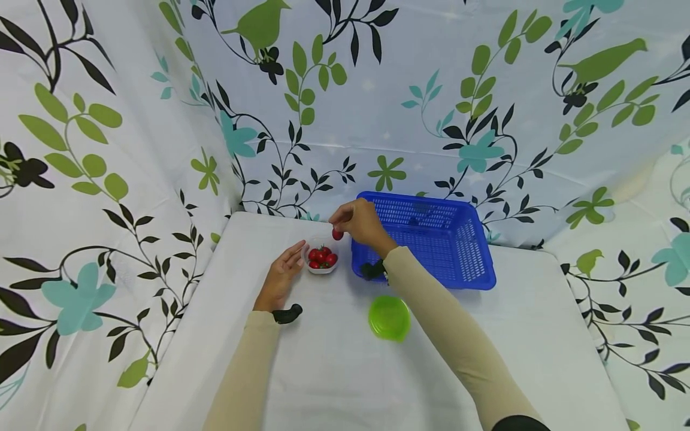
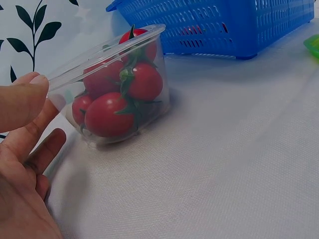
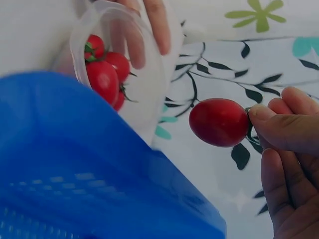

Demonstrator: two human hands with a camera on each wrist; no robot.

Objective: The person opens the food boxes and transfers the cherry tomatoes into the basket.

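Dangling from its stem end, a small oval tomato (image 3: 218, 122) is being pinched between the thumb and fingertip of the right hand (image 1: 362, 222), while that hand's other fingers are bending loosely. The tomato is hovering in the air just beside the clear tub and near the blue basket's left rim. Several more red tomatoes (image 2: 108, 114) are sitting heaped inside the clear tub (image 1: 321, 271), their green stalks poking up, the topmost reaching about level with the rim. The left hand (image 1: 281, 275) is touching the tub from its left side, the thumb meeting the rim and the fingers lying fairly straight along the outer wall. To the tub's right, the blue basket (image 1: 474, 257) is standing with its slotted walls upright; something red is showing through the slots, too small to make out. Nearer the person, a lime-green bowl (image 1: 389, 317) is resting between the two forearms, close to the right sleeve (image 1: 458, 341). White cloth is covering the table (image 1: 334, 371), and leaf-and-bird fabric (image 1: 366, 131) is hanging behind.
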